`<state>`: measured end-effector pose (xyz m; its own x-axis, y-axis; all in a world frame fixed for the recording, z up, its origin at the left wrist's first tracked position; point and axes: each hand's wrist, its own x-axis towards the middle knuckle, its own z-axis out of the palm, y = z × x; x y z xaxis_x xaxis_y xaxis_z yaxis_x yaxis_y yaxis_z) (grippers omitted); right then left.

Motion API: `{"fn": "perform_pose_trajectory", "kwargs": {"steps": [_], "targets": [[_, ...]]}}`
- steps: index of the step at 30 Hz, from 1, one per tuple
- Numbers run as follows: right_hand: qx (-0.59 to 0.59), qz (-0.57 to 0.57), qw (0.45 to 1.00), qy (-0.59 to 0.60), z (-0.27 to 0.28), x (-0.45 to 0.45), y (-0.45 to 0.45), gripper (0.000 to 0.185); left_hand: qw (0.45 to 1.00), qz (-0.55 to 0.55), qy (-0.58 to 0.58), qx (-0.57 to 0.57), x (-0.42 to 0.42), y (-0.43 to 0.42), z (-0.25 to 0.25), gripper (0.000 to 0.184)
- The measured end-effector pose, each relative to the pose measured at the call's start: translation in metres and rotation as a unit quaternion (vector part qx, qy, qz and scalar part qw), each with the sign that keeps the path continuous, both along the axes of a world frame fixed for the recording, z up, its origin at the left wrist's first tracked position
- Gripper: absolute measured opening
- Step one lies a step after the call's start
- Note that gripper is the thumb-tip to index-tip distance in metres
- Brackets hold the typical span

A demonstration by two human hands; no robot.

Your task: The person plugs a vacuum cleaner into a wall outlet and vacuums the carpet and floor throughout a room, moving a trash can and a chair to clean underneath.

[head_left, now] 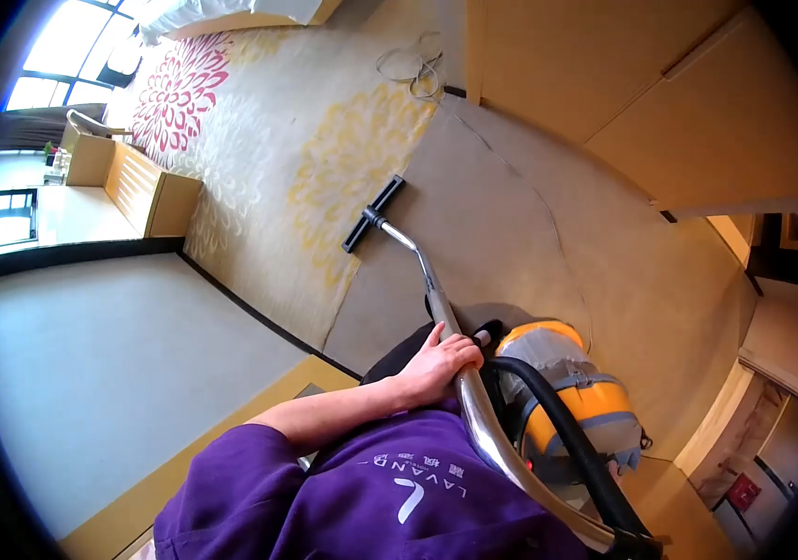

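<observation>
My left hand (pixel 441 367) is wrapped around the shiny metal wand (pixel 485 425) of a vacuum cleaner, its index finger lying along the tube. The wand runs from the lower right, past my purple shirt, down to a wide black floor head (pixel 374 214). That head rests where the patterned carpet meets the plain beige floor covering. Close on my right stands the orange and grey vacuum canister (pixel 572 397), with a black hose (pixel 562 411) arching over it to the wand's rear end. I cannot make out my right hand.
A thin power cord (pixel 520 175) trails over the floor to loose coils (pixel 415 67) by the wooden cabinet (pixel 604 75). On the left are a pale wall (pixel 128 345) and a wooden desk (pixel 151 191). A bed (pixel 231 14) stands at the far end.
</observation>
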<state>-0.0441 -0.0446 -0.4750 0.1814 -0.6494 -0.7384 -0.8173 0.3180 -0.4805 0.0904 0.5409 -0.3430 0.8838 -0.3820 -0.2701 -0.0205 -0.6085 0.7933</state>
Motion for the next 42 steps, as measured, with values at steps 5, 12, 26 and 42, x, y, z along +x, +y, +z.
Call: {"fn": "perform_pose_trajectory", "kwargs": {"steps": [5, 12, 26, 42], "targets": [[-0.036, 0.157, 0.986, -0.034, 0.025, 0.093, 0.028, 0.062, 0.998, 0.042, 0.033, -0.019, 0.012, -0.001, 0.004, 0.027], [-0.146, 0.446, 0.876, -0.114, 0.053, 0.244, 0.142, 0.062, 0.985, 0.167, -0.033, -0.04, -0.003, -0.012, -0.002, 0.029], [-0.297, 0.794, 0.468, -0.251, 0.064, 0.419, 0.233, 0.06, 0.859, 0.491, -0.144, -0.01, -0.089, -0.167, -0.039, 0.037], [-0.267, 0.842, 0.312, -0.351, 0.026, 0.476, 0.211, 0.056, 0.61, 0.759, -0.228, 0.005, -0.122, -0.428, -0.05, 0.035]]}}
